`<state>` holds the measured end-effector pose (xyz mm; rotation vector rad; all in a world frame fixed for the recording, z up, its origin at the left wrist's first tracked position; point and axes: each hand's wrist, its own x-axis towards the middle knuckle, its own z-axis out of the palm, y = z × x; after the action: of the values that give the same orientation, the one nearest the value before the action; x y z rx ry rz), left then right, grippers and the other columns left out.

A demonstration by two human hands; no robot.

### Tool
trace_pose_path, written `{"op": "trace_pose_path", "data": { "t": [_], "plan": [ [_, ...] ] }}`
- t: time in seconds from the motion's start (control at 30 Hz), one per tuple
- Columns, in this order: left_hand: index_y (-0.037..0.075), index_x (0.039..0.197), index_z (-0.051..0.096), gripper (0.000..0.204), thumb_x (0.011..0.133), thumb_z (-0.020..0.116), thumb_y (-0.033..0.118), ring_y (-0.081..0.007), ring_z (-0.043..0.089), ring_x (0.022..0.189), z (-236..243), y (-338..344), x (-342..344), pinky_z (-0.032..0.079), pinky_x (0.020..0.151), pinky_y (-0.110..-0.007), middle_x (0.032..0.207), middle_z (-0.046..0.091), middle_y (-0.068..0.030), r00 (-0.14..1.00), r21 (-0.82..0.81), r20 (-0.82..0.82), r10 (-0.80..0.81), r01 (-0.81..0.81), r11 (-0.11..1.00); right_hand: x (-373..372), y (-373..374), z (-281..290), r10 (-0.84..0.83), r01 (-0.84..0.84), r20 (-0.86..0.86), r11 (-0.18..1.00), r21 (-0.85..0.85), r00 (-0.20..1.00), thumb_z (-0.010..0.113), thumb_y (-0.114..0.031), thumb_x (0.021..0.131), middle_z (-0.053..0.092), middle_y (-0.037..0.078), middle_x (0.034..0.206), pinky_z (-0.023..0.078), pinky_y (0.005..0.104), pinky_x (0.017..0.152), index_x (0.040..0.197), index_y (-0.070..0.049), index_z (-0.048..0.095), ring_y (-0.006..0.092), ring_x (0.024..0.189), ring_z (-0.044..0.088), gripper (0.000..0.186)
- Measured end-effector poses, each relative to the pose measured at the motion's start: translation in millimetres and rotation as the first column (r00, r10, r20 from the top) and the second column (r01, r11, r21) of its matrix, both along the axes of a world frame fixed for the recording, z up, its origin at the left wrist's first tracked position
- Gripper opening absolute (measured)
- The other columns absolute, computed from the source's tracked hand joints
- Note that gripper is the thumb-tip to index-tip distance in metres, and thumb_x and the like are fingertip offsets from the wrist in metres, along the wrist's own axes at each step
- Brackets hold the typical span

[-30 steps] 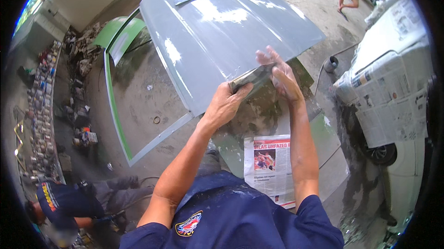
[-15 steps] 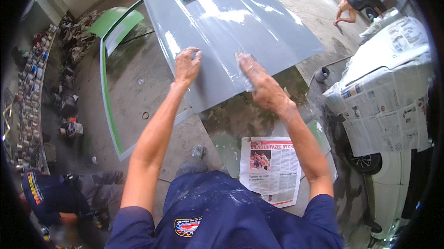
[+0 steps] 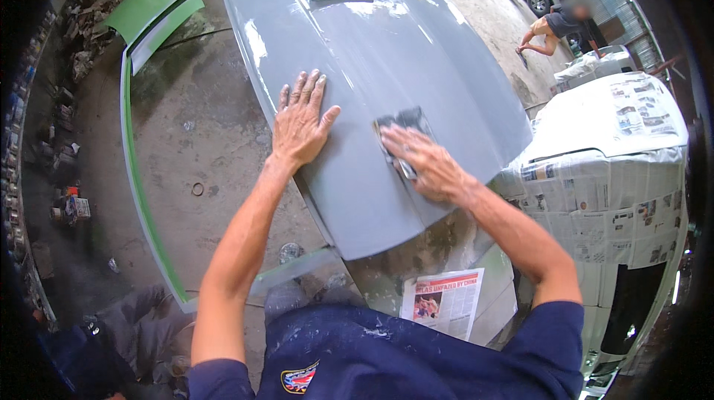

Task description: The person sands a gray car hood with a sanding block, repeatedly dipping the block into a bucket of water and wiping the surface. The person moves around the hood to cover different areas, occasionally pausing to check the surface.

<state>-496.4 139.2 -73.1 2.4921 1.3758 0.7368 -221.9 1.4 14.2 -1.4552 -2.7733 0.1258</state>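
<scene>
A large grey car hood (image 3: 468,88) with ridges and wet-looking shiny patches lies in front of me. My left hand (image 3: 300,128) rests flat on its left side, fingers spread, holding nothing. Toward the near middle, my right hand (image 3: 428,162) presses on a dark sheet of sandpaper (image 3: 413,119), which lies against the grey surface. Fingers cover the sheet's near part, so whether a block sits inside it I cannot tell.
At left on the floor stands a green and grey car door frame (image 3: 128,117). A newspaper sheet (image 3: 455,303) lies by my feet. On the right is a vehicle covered in newspaper (image 3: 573,210). One person (image 3: 561,26) is at upper right, another (image 3: 89,355) at lower left.
The hood fills more of the view and sits lower. My left hand has gone from curled to flat on the hood. My blurred right hand now bears on the sandpaper, which shows clearly.
</scene>
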Motion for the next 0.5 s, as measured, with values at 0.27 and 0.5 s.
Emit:
{"op": "trace_pose_path", "data": {
  "t": [0.27, 0.5],
  "plan": [
    [0.01, 0.168, 0.028, 0.089, 0.107, 0.014, 0.073, -0.0278, 0.02, 0.163, -3, 0, -3, 0.011, 0.135, -0.048, 0.174, 0.03, -0.0096, 0.993, -0.043, 0.115, -0.025, 0.03, 0.999, -71, 275, -15, -0.163, 0.162, -0.005, 0.979, 0.122, 0.987, 0.054, -0.012, 0.092, 0.042, 0.013, 0.168, 0.031, 0.0403, 0.131, 0.157, -0.002, 0.048, 0.0285, 0.157, 0.037, 0.066],
    [0.01, 0.167, 0.033, 0.081, 0.11, 0.016, 0.067, -0.0264, 0.022, 0.163, -4, 0, -4, 0.013, 0.135, -0.05, 0.174, 0.029, -0.0084, 1.0, 0.024, 0.004, -0.004, 0.004, 1.0, -58, 176, -17, -0.093, 0.104, -0.062, 0.975, 0.195, 0.994, 0.054, -0.007, 0.091, 0.043, 0.018, 0.167, 0.03, 0.0402, 0.131, 0.154, 0.006, 0.047, 0.0316, 0.156, 0.039, 0.065]
  ]
}}
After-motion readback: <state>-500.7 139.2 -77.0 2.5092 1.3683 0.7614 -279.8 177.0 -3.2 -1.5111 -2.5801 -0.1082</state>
